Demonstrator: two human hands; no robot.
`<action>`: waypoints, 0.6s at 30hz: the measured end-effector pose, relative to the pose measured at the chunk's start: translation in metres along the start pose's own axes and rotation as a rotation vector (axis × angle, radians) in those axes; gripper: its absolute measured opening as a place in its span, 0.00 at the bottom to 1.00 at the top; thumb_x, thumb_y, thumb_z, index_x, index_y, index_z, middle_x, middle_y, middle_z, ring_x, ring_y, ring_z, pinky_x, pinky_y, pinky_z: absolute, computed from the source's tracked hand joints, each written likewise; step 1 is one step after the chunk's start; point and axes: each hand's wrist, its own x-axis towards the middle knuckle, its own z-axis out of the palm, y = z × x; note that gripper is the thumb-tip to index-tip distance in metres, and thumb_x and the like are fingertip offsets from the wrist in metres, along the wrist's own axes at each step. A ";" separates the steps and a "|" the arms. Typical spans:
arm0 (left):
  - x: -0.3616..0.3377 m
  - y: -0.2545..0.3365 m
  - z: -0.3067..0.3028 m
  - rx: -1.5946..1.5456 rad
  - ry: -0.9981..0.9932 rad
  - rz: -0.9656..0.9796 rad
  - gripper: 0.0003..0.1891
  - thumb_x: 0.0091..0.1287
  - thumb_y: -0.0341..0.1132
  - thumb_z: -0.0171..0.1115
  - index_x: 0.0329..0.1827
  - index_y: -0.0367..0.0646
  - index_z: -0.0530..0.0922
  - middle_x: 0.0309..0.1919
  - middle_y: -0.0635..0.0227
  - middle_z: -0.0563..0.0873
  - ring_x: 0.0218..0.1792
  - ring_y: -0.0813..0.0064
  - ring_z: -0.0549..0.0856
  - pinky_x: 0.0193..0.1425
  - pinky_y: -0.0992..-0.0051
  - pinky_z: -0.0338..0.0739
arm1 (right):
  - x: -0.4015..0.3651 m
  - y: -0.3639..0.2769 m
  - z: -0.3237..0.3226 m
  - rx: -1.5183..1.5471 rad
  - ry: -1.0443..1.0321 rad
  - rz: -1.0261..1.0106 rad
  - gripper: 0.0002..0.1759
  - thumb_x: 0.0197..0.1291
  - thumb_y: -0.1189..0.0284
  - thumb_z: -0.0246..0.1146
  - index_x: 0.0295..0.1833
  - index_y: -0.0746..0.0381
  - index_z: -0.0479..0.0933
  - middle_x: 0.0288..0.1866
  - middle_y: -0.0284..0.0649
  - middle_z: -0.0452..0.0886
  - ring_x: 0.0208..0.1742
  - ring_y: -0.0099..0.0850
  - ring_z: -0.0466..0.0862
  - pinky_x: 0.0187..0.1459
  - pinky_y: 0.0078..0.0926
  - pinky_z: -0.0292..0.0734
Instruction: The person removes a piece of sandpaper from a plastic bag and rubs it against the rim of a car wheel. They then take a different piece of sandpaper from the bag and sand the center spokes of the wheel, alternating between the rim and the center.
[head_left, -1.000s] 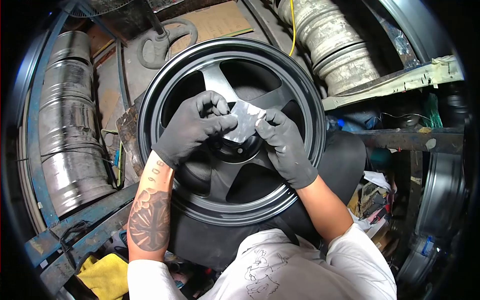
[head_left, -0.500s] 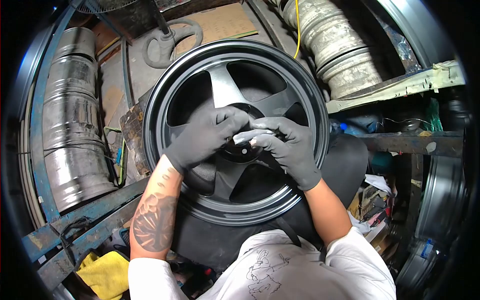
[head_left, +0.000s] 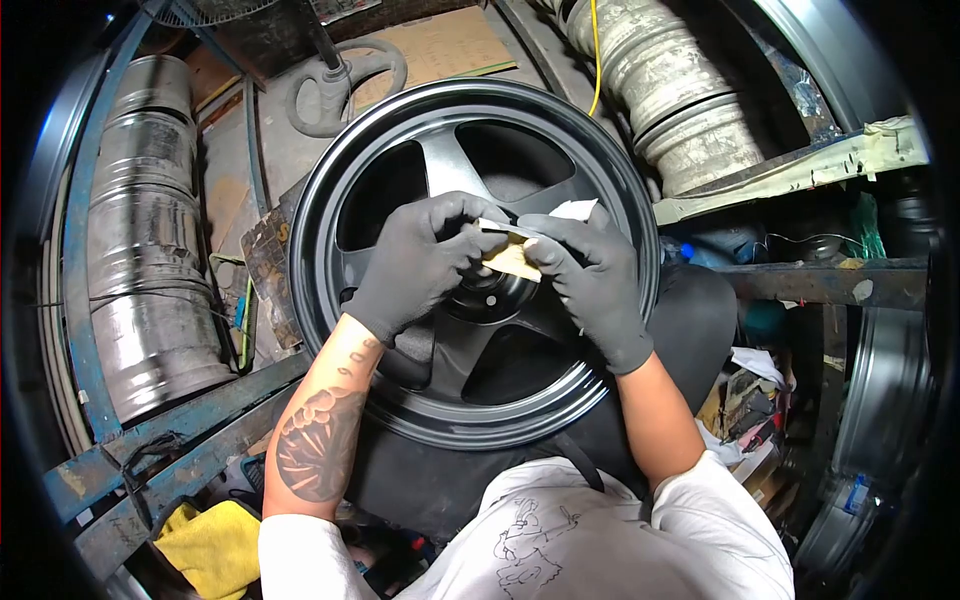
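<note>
A dark grey alloy wheel point(head_left: 452, 168) lies face up before me, its spokes spread around a round hub. Over that hub, my left hand point(head_left: 412, 262) in a grey glove pinches one edge of a small folded piece of sandpaper point(head_left: 514, 261), pale yellow on the face I see. My right hand point(head_left: 598, 278), gloved alike, grips the other side between thumb and fingers. A white corner of the sheet sticks up behind the right fingers. Both hands are closed on it, above the wheel.
Shiny bare wheel barrels point(head_left: 145, 250) are stacked along the left, and dull, stained ones point(head_left: 690, 110) at the upper right. A grey handwheel point(head_left: 392, 75) stands behind the wheel. Blue metal frame bars point(head_left: 160, 425) and a yellow cloth point(head_left: 210, 550) are at lower left.
The sandpaper, earlier a narrow grey roll in my right fingers, is now opened wider with its yellow face showing. My left hand has shifted slightly right and taken its edge.
</note>
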 end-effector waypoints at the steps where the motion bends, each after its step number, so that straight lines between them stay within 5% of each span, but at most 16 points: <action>1: 0.000 0.000 0.001 -0.008 -0.020 -0.026 0.10 0.72 0.31 0.70 0.50 0.34 0.87 0.42 0.70 0.91 0.43 0.84 0.86 0.52 0.80 0.81 | -0.001 -0.010 -0.003 0.176 -0.057 0.252 0.15 0.67 0.65 0.75 0.52 0.65 0.90 0.44 0.41 0.89 0.40 0.23 0.85 0.45 0.24 0.78; 4: -0.002 0.007 0.007 0.034 -0.071 0.017 0.10 0.73 0.33 0.69 0.50 0.34 0.87 0.42 0.71 0.90 0.44 0.85 0.85 0.52 0.79 0.80 | -0.002 -0.009 -0.001 0.493 -0.105 0.399 0.15 0.68 0.67 0.74 0.52 0.67 0.89 0.46 0.40 0.90 0.45 0.23 0.86 0.50 0.22 0.80; 8: -0.004 0.003 0.014 -0.036 0.018 -0.005 0.12 0.73 0.36 0.70 0.49 0.34 0.88 0.41 0.71 0.90 0.43 0.84 0.85 0.52 0.79 0.80 | -0.003 -0.015 0.000 0.519 -0.064 0.457 0.15 0.68 0.69 0.74 0.53 0.69 0.88 0.46 0.40 0.91 0.47 0.24 0.87 0.53 0.22 0.81; 11: -0.004 0.003 0.012 0.204 0.097 0.114 0.11 0.74 0.35 0.69 0.48 0.35 0.89 0.38 0.66 0.92 0.40 0.82 0.87 0.50 0.78 0.82 | -0.005 -0.016 0.004 0.317 -0.037 0.359 0.15 0.68 0.70 0.74 0.54 0.69 0.88 0.45 0.39 0.91 0.46 0.24 0.88 0.52 0.22 0.83; 18: -0.001 -0.006 0.013 0.362 0.204 0.437 0.13 0.71 0.42 0.73 0.48 0.41 0.91 0.39 0.58 0.94 0.39 0.73 0.94 0.44 0.74 0.86 | -0.005 -0.015 0.005 0.610 -0.053 0.478 0.15 0.71 0.71 0.72 0.55 0.70 0.88 0.46 0.39 0.92 0.46 0.20 0.88 0.51 0.19 0.84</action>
